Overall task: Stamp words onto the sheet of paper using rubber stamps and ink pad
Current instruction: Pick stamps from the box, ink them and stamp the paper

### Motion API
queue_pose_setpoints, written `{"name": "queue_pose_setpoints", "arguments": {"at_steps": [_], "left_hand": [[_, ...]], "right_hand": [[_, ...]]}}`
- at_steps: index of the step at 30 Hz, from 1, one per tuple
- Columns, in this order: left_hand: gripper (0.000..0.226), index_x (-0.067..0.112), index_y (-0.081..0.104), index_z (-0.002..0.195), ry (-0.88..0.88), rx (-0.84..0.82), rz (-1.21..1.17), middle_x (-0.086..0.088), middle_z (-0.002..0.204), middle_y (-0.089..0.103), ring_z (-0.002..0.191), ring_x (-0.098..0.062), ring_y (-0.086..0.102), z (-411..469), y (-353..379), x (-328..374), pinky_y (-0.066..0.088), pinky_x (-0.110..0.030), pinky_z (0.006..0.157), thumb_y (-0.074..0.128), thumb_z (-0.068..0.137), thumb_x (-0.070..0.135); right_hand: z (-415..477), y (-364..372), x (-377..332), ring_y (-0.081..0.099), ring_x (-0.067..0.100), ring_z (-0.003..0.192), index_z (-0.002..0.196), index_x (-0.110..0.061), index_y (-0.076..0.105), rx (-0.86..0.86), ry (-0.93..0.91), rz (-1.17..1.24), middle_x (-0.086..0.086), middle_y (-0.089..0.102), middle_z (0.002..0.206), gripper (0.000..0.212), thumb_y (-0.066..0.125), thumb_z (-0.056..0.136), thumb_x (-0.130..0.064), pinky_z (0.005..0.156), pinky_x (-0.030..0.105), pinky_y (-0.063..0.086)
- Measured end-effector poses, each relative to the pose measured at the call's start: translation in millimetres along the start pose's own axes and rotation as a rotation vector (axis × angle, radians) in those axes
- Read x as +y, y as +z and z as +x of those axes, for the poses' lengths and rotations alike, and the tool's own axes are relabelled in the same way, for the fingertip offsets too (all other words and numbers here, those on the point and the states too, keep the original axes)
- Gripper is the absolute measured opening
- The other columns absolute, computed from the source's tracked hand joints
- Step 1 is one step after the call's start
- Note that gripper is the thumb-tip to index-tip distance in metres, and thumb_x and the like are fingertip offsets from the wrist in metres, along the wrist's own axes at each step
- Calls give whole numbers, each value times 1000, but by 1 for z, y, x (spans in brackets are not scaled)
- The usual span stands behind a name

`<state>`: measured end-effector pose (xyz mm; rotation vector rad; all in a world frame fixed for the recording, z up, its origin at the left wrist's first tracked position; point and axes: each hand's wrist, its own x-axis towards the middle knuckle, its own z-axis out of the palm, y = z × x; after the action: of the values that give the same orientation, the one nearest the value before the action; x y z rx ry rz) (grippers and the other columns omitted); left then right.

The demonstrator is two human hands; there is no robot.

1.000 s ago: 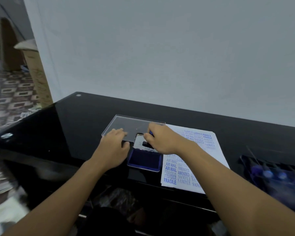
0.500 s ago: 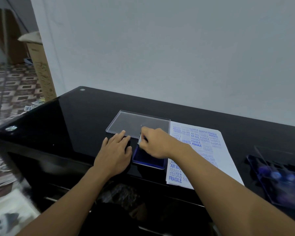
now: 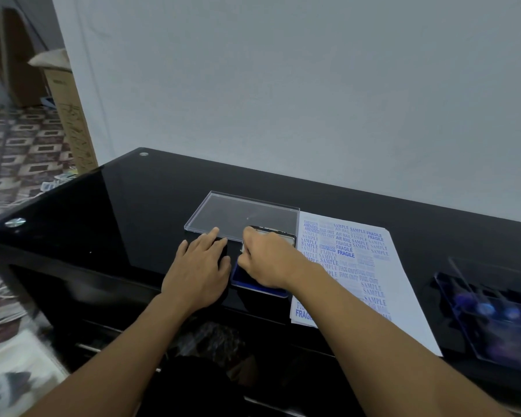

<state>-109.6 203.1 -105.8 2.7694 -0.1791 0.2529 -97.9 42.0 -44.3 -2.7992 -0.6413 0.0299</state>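
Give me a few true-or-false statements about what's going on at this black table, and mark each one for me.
1. The sheet of paper is blank. False: it is covered in blue stamped words such as SAMPLE and FRAGILE.
2. The right hand is over the blue ink pad. True.
3. The left hand holds a stamp up in the air. False: it rests flat on the black table beside the pad, fingers straight.
4. A clear plastic lid lies on the table beyond the hands. True.
5. The paper lies to the left of the ink pad. False: it lies to the pad's right.
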Motion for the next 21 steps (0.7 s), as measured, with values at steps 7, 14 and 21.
{"name": "queue_pose_setpoints", "arguments": {"at_steps": [7, 14, 21], "left_hand": [[48, 21, 39, 149, -2, 13, -14, 3, 164, 17, 149, -14, 18, -1, 0, 1, 10, -45, 122, 33, 103, 37], [46, 21, 41, 146, 4, 15, -14, 2, 164, 18, 149, -14, 19, -1, 0, 1, 12, -46, 122, 33, 103, 36], [47, 21, 39, 147, 4, 12, -1, 3, 164, 18, 149, -13, 19, 0, 1, 0, 13, -46, 122, 33, 103, 37]], "right_hand": [[-2, 6, 1, 51, 34, 78, 92, -14, 37, 56, 3, 3, 14, 56, 84, 15, 45, 96, -26, 63, 38, 38], [-3, 7, -1, 50, 35, 77, 92, -15, 36, 75, 3, 10, 10, 51, 79, 14, 44, 96, -25, 62, 37, 36], [-2, 5, -2, 50, 32, 75, 92, -16, 36, 54, 8, 17, 6, 48, 75, 13, 44, 96, -25, 58, 36, 35]]}}
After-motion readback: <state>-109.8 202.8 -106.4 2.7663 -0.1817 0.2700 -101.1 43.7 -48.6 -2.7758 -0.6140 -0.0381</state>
